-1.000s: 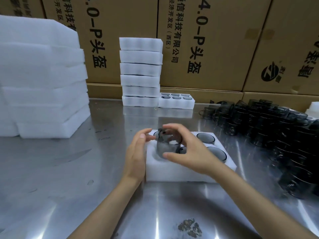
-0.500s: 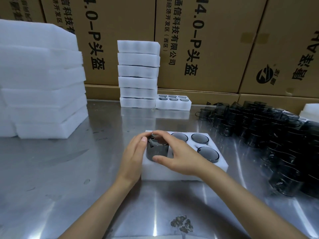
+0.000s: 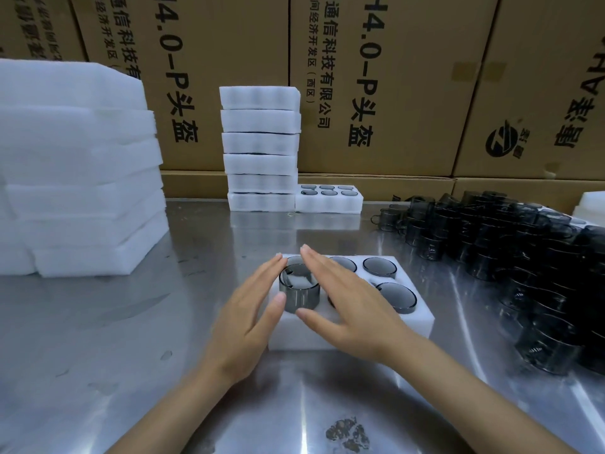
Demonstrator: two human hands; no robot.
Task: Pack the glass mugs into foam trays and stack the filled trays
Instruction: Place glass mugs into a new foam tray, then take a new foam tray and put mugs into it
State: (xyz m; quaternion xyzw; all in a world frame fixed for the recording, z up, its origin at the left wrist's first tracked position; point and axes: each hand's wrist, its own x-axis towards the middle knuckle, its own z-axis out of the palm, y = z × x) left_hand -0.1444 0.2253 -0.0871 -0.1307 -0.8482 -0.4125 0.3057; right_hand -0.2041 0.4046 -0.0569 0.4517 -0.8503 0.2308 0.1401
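Both hands lie flat-fingered on either side of the smoky mug (image 3: 299, 288) — left hand (image 3: 248, 309) against its near-left wall, right hand (image 3: 347, 299) across the foam tray (image 3: 422, 317) (neither gripping). The mug stands half-sunk in the near-left pocket; half a second ago the right fingers curled round its rim.

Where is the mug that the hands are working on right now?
In the head view the mug stands partly sunk in the near-left pocket of the foam tray at table centre, between the left hand and right hand, both with straight fingers.
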